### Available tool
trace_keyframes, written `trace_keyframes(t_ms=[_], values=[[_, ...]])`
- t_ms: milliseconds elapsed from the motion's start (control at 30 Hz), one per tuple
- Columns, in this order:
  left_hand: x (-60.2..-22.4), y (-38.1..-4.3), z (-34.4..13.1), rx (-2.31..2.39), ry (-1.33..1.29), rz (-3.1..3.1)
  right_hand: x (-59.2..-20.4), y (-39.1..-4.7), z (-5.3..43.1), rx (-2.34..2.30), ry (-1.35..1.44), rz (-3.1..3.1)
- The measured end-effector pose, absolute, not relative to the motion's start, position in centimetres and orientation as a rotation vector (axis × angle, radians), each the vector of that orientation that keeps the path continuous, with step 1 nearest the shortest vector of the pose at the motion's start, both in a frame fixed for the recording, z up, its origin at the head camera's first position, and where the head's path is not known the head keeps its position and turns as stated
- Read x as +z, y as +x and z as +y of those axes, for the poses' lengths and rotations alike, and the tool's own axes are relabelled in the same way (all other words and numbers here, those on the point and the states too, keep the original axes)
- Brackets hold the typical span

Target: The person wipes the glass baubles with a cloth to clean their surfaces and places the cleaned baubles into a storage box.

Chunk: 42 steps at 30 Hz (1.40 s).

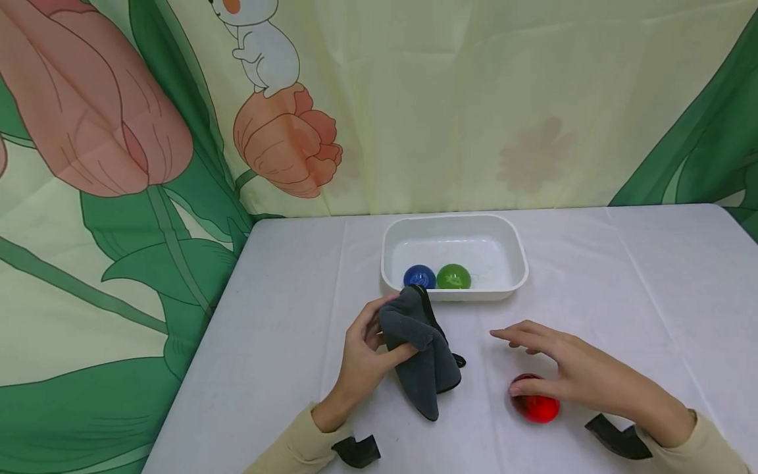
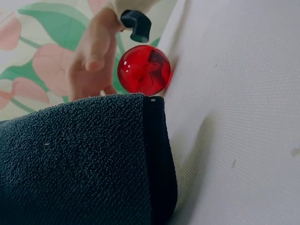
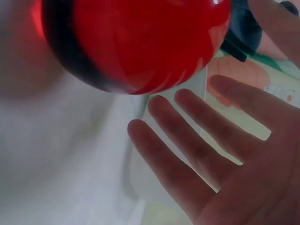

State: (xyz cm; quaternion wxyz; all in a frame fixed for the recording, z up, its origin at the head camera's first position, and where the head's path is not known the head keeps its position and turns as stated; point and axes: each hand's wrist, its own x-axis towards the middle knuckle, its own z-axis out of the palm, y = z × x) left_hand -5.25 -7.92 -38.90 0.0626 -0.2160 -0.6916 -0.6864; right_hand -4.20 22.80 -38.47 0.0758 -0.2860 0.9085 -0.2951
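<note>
A folded dark grey cloth [image 1: 422, 355] with black edging and a small loop is gripped by my left hand [image 1: 362, 365], just in front of the tray. In the left wrist view the cloth [image 2: 75, 159] fills the lower left, hiding the left fingers. A glossy, see-through red ball [image 1: 541, 409] lies on the table to the right. Over it hovers my right hand [image 1: 574, 368], fingers spread and straight, the thumb overlapping the ball. The right wrist view shows those fingers [image 3: 180, 164] apart from the red ball [image 3: 150, 42]; whether the thumb touches it I cannot tell.
A white rectangular tray [image 1: 474, 295] stands at the back middle of the table, with a blue ball [image 1: 419, 276] and a green ball [image 1: 453, 277] at its front left. The white-covered table [image 1: 284, 316] meets a flower-print curtain [image 1: 426, 105] behind.
</note>
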Motion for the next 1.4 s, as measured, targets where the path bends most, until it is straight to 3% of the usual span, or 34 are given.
trace_keyframes(t_ms=[733,1167,1400], values=[[-39.0,-5.2,-7.8,-2.066,-0.653,-2.093,-39.5,-3.9,23.4,-0.809,-0.777,2.530],[-38.9,-5.3,-7.7,-2.067,-0.665,-2.087,-39.7,-4.2,23.6,-0.907,-1.035,2.564],[-38.9,-5.4,-7.6,-2.061,-0.671,-2.081,-38.8,-4.7,23.4,-0.991,-0.953,2.561]])
